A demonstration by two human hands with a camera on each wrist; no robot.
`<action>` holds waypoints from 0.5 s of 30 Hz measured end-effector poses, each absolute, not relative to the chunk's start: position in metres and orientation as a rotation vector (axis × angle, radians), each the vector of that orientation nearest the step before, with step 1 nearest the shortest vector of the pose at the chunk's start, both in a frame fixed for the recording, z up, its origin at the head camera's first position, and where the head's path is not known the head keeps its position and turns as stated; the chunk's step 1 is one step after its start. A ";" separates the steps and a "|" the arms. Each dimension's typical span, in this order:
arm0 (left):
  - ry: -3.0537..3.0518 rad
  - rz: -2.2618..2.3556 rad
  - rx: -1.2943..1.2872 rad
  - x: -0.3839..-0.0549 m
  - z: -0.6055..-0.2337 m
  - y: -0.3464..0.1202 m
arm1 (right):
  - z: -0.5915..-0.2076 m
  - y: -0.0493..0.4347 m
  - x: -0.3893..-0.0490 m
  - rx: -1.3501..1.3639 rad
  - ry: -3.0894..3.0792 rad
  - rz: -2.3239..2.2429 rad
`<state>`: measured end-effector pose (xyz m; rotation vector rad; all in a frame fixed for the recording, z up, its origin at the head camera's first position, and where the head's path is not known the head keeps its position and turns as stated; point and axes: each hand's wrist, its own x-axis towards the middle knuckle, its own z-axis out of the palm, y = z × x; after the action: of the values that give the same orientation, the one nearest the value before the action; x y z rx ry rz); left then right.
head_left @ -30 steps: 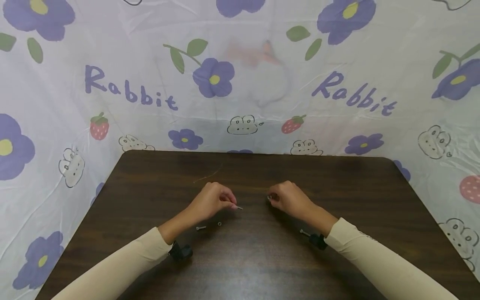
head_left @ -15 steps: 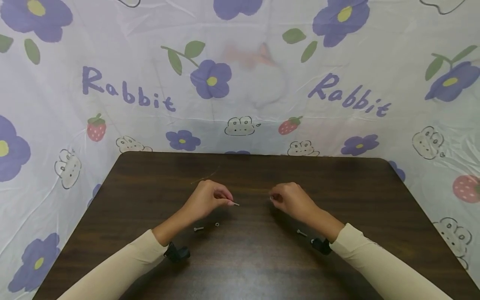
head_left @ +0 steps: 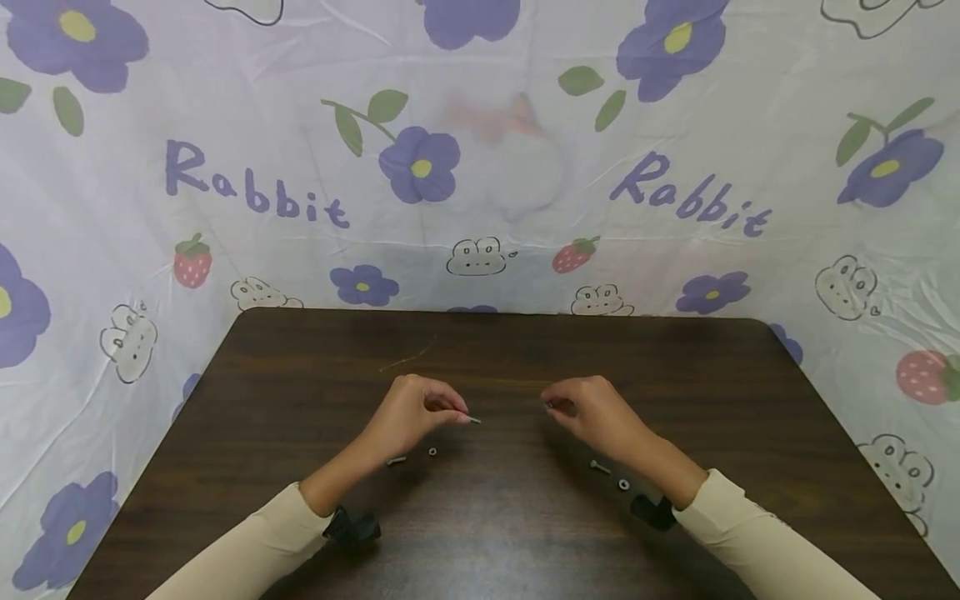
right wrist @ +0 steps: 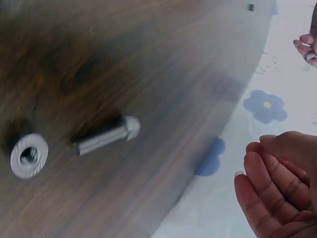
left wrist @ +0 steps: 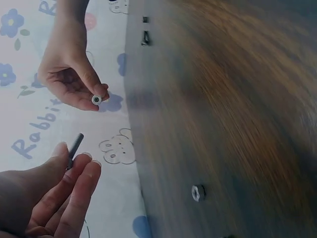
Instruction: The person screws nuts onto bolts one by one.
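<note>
Between thumb and fingers, my left hand (head_left: 405, 412) pinches a bolt (left wrist: 76, 145), whose threaded end sticks out past the fingertips. Facing it across a gap, my right hand (head_left: 603, 412) pinches a small nut (left wrist: 96, 99); the left wrist view shows its hole, while the right wrist view hides it behind the fingers. Below the left hand lie a second bolt (head_left: 396, 460) and a plain nut (head_left: 432, 452). Near the right forearm are another bolt (head_left: 600, 467) and a flanged nut (right wrist: 29, 156), both lying on the table apart from the hand.
The dark wooden table (head_left: 480, 533) reaches back to a patterned cloth (head_left: 480, 167) hung behind and at the sides. A thin thread-like strand (head_left: 408, 359) lies beyond the left hand. Black wrist cameras (head_left: 352, 529) hang under both wrists, low over the table.
My right hand has shifted slightly right, and the flanged nut by that forearm has come into full view. Both hands keep their pinch. The head view has shifted a little.
</note>
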<state>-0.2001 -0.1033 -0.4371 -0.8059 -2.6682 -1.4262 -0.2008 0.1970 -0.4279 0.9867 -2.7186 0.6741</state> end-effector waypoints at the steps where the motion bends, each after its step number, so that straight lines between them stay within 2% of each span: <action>1: -2.661 -1.431 -0.797 -0.199 -0.436 -0.103 | -0.427 0.197 -0.198 0.982 -2.715 0.683; 15: -2.502 -1.609 -0.772 -0.177 -0.423 -0.086 | -0.399 0.189 -0.166 0.986 -2.664 0.765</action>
<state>-0.1774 -0.0861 -0.4227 -0.7724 -2.5016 -1.6086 -0.1661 0.1886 -0.3992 0.9859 -2.6641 0.7645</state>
